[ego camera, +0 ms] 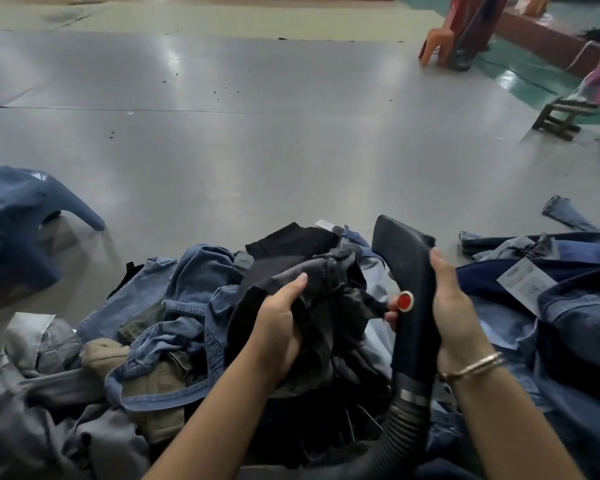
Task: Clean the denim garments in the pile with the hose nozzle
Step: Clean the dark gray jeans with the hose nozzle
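A pile of denim garments [187,299] in light blue, grey and dark blue lies across the bottom of the head view. My left hand [281,317] grips a bunched dark grey garment [329,306] on top of the pile's middle. My right hand [454,306] holds the dark hose nozzle [409,265] upright, its flat mouth pointing up and away beside that garment. A red round button [405,301] shows on the nozzle's side, with my fingertips next to it. The ribbed hose [402,427] runs down from the nozzle toward me.
A blue garment [18,223] lies apart on the grey floor [257,150] at left. More dark blue denim with a white tag [525,282] lies at right. An orange plastic chair [440,39] and a small wooden stool [561,119] stand far right.
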`<act>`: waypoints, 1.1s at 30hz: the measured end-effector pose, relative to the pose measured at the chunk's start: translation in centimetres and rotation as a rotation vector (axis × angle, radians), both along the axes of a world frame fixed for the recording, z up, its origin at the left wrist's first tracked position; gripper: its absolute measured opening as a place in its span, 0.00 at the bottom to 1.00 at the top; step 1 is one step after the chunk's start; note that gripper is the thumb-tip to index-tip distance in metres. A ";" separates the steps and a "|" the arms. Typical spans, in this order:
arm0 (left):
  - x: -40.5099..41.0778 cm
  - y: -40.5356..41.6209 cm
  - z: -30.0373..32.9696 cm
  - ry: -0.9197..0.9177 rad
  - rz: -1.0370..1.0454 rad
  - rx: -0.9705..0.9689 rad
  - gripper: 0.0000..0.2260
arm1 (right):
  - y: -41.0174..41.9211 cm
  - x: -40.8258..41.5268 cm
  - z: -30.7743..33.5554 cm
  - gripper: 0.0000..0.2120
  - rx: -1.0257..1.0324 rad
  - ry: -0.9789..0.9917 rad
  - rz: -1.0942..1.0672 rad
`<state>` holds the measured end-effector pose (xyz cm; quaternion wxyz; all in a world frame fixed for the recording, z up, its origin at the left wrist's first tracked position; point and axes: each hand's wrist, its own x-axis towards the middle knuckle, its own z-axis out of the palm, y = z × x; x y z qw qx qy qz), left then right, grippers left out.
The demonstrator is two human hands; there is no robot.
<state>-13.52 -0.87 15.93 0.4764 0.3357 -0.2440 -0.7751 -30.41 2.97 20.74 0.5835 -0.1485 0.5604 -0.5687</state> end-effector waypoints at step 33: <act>1.1 1.7 0.7 -0.394 0.053 -0.135 0.19 | 2.6 2.9 -0.3 0.30 0.059 0.093 0.409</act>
